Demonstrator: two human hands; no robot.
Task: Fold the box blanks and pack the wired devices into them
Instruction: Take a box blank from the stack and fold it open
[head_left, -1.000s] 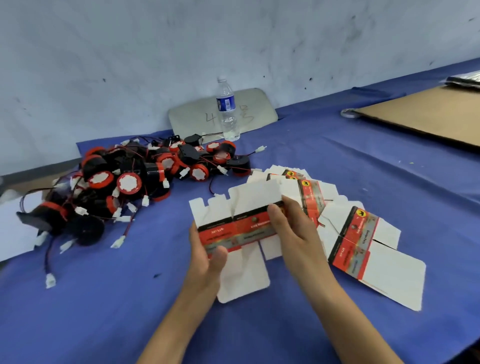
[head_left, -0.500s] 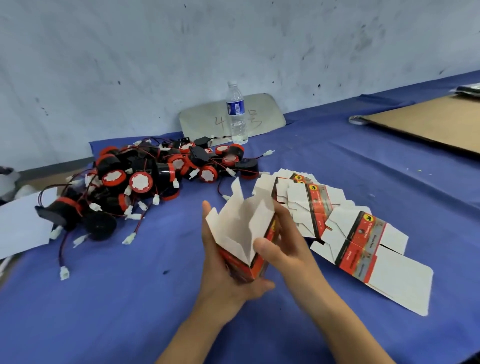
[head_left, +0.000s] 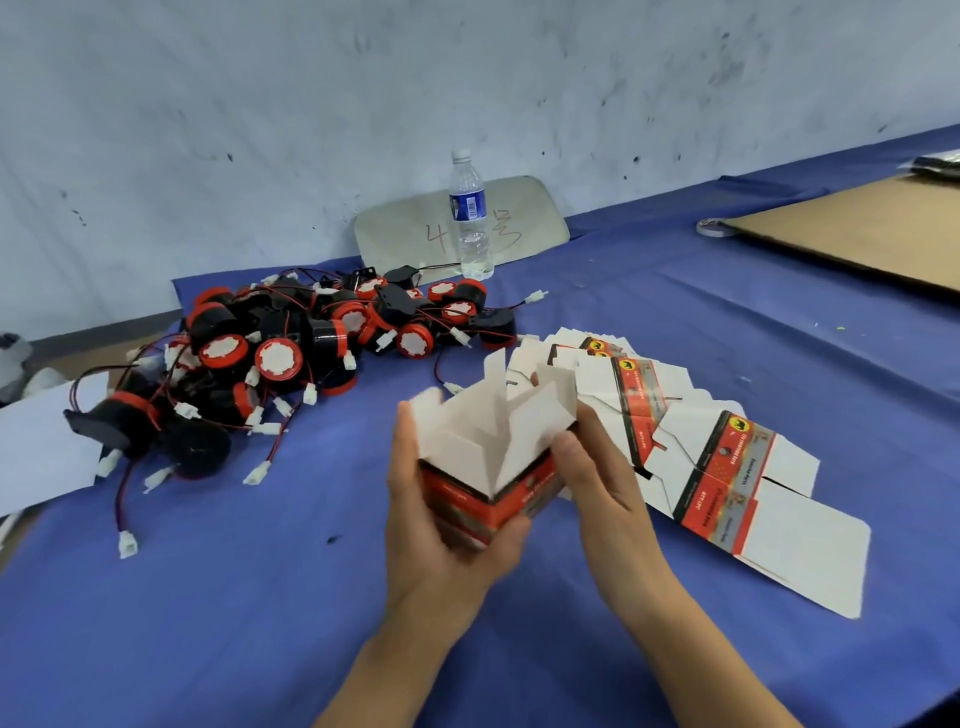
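One box (head_left: 485, 462) is half formed, held above the tabletop (head_left: 675, 332) just left of the blanks (head_left: 691, 457). The left hand (head_left: 441, 530) grips its red body; the right hand (head_left: 592, 473) pinches its side. Flaps stand open. Next, I judge: tuck those flaps, then fetch a device (head_left: 275, 358) from the pile left of the blanks.

A half-formed red and white cardboard box (head_left: 498, 457) stands upright above the middle of the blue-covered table (head_left: 675, 322), its white flaps open and pointing up, its printed red band low on the sides. Flat red-and-white cardboard box blanks (head_left: 691, 457) lie fanned and overlapping just to its right, reaching toward the table's near right part. A heap of black and red round wired devices (head_left: 291, 364) with red-black leads and white plugs lies tangled near the table's far left corner.
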